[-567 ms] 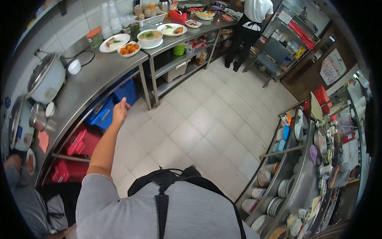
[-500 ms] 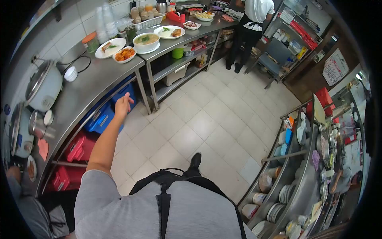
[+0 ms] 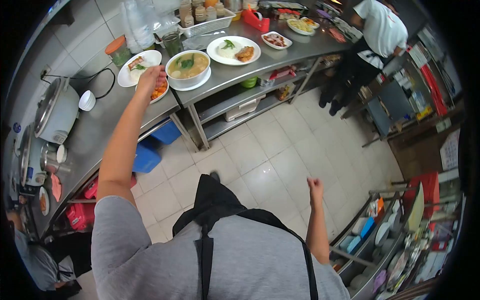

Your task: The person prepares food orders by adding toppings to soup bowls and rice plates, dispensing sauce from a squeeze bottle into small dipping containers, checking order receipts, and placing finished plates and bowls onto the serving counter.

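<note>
Head view: left hand over the side dish, right hand out above the floor

Left hand [image 3: 151,80]: arm extended to the counter [image 3: 112,117], fingers together and bent down over a small white dish [image 3: 162,97] of orange-red pieces. Hand and forearm hide part of the dish. Fingertip contact with the rim: cannot tell. Opening between thumb and fingers: cannot tell; no object seen lifted.

Dish position: near the counter's front edge, between the soup bowl [image 3: 194,81] and the oval plate [image 3: 123,78] with rice, herb garnish and a browned piece. The front position probably keeps it within easy reach, with no stretch across the other food.

Soup bowl: upright on a white saucer [image 3: 194,87], broth and green leaves inside. The saucer presumably catches drips and gives a rim to hold away from the hot wall. On the bowl's other side, a larger oval plate [image 3: 223,61] carries rice and a fried piece set apart from each other, likely so the crust stays dry. All sit flat, food side up.

Right hand [image 3: 315,185]: well apart from the counter, above the tiled floor [image 3: 265,172], fingers seemingly curled in. Nothing seen in it; exact opening too small to tell. Held out to the side, perhaps for balance as the body leans.
</note>
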Motion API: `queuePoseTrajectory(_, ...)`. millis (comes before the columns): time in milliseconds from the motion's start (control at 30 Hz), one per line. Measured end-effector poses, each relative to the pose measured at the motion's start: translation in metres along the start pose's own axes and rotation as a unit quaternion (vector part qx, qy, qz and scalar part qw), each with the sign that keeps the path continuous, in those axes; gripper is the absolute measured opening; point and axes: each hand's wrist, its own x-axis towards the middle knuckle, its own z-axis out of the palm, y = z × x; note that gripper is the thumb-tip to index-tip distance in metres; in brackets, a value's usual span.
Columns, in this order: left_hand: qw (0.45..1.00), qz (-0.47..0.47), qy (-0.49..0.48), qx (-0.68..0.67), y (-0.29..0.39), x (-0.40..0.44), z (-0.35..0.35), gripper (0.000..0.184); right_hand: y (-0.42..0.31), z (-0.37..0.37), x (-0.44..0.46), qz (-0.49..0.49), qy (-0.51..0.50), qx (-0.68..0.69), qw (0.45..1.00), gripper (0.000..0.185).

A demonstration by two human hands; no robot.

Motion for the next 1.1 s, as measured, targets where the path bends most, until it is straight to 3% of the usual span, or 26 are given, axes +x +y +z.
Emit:
queuePoseTrajectory(33,1.000,0.012,0.008,0.015,0.006,0.028,-0.011,0.042,-0.069,0.038,0.024,-0.049,-0.037,0.089,0.994,0.028)
queuePoseTrajectory(133,0.995,-0.093,-0.024,-0.022,0.007,0.112,0.015,0.059,-0.284,0.099,0.071,-0.216,-0.227,0.134,0.940,0.023)
queuePoseTrajectory(200,0.992,-0.117,-0.031,0.047,0.003,0.152,0.005,0.065,-0.339,0.173,0.068,-0.229,-0.351,0.169,0.892,0.028)
queuePoseTrajectory(267,0.982,-0.153,-0.069,0.080,-0.023,0.176,0.008,0.073,-0.381,0.227,0.053,-0.108,-0.423,0.264,0.860,0.045)
queuePoseTrajectory(333,0.966,-0.201,-0.128,0.097,-0.051,0.191,0.017,0.079,-0.397,0.273,0.051,-0.005,-0.420,0.311,0.853,0.064)
queuePoseTrajectory(400,0.957,-0.217,-0.162,0.108,-0.062,0.204,0.014,0.089,-0.408,0.316,0.065,-0.005,-0.408,0.297,0.863,0.075)
queuePoseTrajectory(533,0.928,-0.278,-0.231,0.091,-0.059,0.206,0.024,0.094,-0.433,0.340,0.085,0.034,-0.393,0.275,0.877,0.076)
queuePoseTrajectory(633,0.907,-0.289,-0.270,0.143,-0.063,0.210,0.024,0.097,-0.448,0.346,0.089,0.042,-0.438,0.273,0.856,0.078)
queuePoseTrajectory(933,0.933,-0.278,-0.227,-0.003,-0.059,0.201,0.033,0.105,-0.451,0.360,0.099,0.007,-0.455,0.206,0.866,0.082)
queuePoseTrajectory(1100,0.941,-0.268,-0.205,-0.021,-0.063,0.197,0.031,0.096,-0.450,0.356,0.108,-0.026,-0.466,0.183,0.865,0.079)
